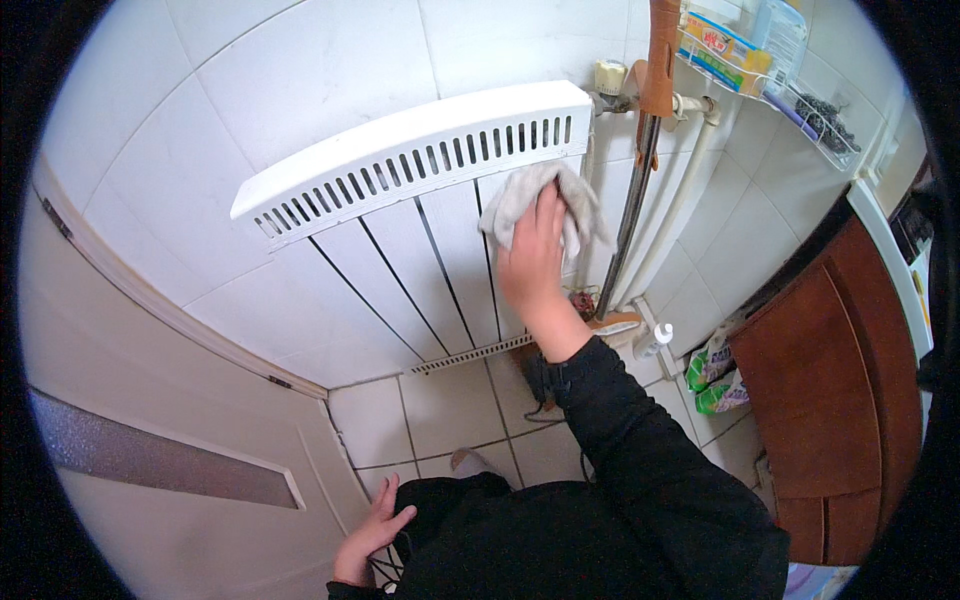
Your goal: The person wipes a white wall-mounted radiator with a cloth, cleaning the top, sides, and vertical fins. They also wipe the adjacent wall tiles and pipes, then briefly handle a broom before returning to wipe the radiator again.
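A light grey cloth [517,199] is bunched under my right hand [536,255], pressed against the upper right of the white radiator [382,262]. The cloth hides part of the panel just below the slotted top grille [420,161]. My right arm, in a black sleeve, reaches up across the radiator's lower right corner. Down at the lower left, my left hand [379,525] hangs beside my black clothing with its fingers apart, holding nothing. Dark cords run just below it.
Left stands a door [187,450] with a textured glass strip. Right of the radiator are a valve knob [611,77], pipes [675,217] and a long-handled tool [637,195]. A wire rack [817,127] holds packages. A white bottle [652,341], bags [716,382] and a brown cabinet [817,390] stand lower.
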Available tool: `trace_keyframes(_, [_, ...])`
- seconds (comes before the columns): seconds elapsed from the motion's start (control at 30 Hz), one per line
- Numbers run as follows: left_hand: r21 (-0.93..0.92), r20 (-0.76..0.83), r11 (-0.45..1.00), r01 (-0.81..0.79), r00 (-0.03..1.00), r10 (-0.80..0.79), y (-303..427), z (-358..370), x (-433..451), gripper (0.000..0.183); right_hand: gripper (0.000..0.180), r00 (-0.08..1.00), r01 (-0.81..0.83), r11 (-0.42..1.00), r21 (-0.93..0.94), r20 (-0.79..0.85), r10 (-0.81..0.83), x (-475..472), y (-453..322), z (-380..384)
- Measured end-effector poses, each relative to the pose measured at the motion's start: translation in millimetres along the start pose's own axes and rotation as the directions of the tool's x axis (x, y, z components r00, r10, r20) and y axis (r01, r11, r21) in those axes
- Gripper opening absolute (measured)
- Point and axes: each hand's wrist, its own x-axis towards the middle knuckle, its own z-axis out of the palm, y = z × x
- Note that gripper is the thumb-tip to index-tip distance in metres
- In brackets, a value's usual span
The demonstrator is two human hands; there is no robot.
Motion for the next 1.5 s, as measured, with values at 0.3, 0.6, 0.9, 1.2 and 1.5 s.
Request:
trace_keyframes(0.3, [0.029,-0.014,0.999,-0.021,1.000,0.022,-7.6,0.9,2.2,0.088,0.064,0.954,-0.242,0.970,0.025,0.187,0.233,-37.6,-3.3,4.9])
trace_keyframes(0.6, [0.019,-0.001,0.999,-0.041,0.999,0.041,-21.2,3.6,9.0,0.090,0.068,0.995,0.008,0.999,0.047,-0.104,-0.003,20.3,-5.5,-13.8])
trace_keyframes(0.9, [-0.017,0.012,0.999,-0.043,0.999,0.043,-21.6,3.9,10.0,0.092,0.067,0.970,-0.178,0.981,-0.069,0.154,0.187,-42.0,15.0,3.4])
trace_keyframes(1.2, [-0.040,-0.009,0.999,-0.015,1.000,0.014,-14.6,6.2,4.8,0.092,0.064,0.883,-0.315,0.947,-0.067,0.344,0.318,-74.7,9.6,1.3])
trace_keyframes(1.5, [-0.034,-0.032,0.998,-0.056,0.998,0.055,-6.5,6.3,0.7,0.087,0.061,0.996,-0.083,0.992,0.100,0.044,0.079,-43.9,14.9,12.9])
